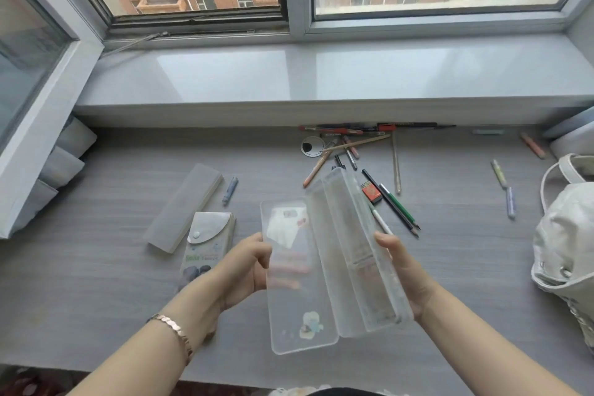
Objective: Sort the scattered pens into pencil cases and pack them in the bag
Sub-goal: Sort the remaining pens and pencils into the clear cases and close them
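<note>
You are holding the open clear pencil case [324, 267] above the near centre of the desk [112, 267]. It is hanging in the air, touching nothing but your hands. Your left hand [247, 267] is pinching the left edge of the lid [289, 305], thumb on top and fingers curled beneath. Your right hand [401, 270] is cupping the right wall of the tray [356, 254], with the fingers wrapping under it. The lid is lying swung out to the left, and the tray is showing no pen inside (its frosted walls are hiding some of the floor).

Progress is standing at the opening step; no sorting is showing yet. The pile of pens [350, 141] is lying far of the case, against the base of the windowsill [321, 74]. A green pencil [398, 206] and a red eraser box [371, 193] are lying just right of the tray. Three more pens are lying well apart toward the right: a yellow one [499, 173], a purple one [511, 202] and an orange one [533, 145].

To the left, a frosted case [183, 207] is lying closed with a blue pen [229, 190] just beside it. A snap-flap pouch [209, 241] is sitting near it, also closed. The white bag [565, 235] is sitting at the right edge, and no case is showing in it. Filling, closing and packing are all waiting.
</note>
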The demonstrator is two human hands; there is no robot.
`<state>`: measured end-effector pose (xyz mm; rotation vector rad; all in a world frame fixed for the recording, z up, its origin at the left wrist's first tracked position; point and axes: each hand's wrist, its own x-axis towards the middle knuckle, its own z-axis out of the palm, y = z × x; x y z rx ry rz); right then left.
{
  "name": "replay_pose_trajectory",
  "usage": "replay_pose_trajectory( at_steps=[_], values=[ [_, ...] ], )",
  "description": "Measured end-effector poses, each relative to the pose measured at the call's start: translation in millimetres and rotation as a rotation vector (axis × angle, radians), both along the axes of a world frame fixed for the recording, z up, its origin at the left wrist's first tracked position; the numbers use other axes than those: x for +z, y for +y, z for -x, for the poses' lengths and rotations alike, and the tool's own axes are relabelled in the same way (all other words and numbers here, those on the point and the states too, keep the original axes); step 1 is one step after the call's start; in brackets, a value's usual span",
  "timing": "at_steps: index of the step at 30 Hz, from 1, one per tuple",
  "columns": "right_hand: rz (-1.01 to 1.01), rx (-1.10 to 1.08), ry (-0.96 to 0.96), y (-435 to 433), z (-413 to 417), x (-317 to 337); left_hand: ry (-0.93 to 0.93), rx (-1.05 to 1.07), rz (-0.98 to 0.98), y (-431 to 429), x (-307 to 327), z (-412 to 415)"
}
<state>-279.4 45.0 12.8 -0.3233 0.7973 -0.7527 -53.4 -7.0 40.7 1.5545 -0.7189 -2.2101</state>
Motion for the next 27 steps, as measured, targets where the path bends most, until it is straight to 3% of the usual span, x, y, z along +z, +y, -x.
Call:
replay_pose_trajectory(
  at_steps=[2, 5, 9, 11, 16, 20, 23, 27],
  values=[
    [0.001, -0.002, -0.08, -2, -6, 2, -0.011, -0.004, -0.031, -6, -1, -5],
    [0.032, 0.029, 0.014, -5, -19, -1, -0.32, -0.074, 0.077, -12, -1, -6],
    [0.013, 0.07, 0.084, -14, -41, -2, -1.064, -0.455, 0.663, -27, -1, -11],
    [0.022, 0.048, 0.032, -19, -51, 7, -1.194, -0.539, 0.913, -40, 4, -15],
    [-0.004, 0.058, 0.089, -47, -74, 19, -0.882, -0.523, 0.866, -78, 17, -33],
    [-0.045, 0.099, 0.11, -66, -84, 21, -0.437, -0.164, 0.785, -91, 14, -55],
    [-0.082, 0.2, 0.252, -78, -86, 20, -0.489, -0.016, 0.791, -90, 4, -71],
    [0.012, 0.204, 0.226, -96, -76, 27, -0.638, 0.146, 0.739, -88, -8, -92]
  ],
)
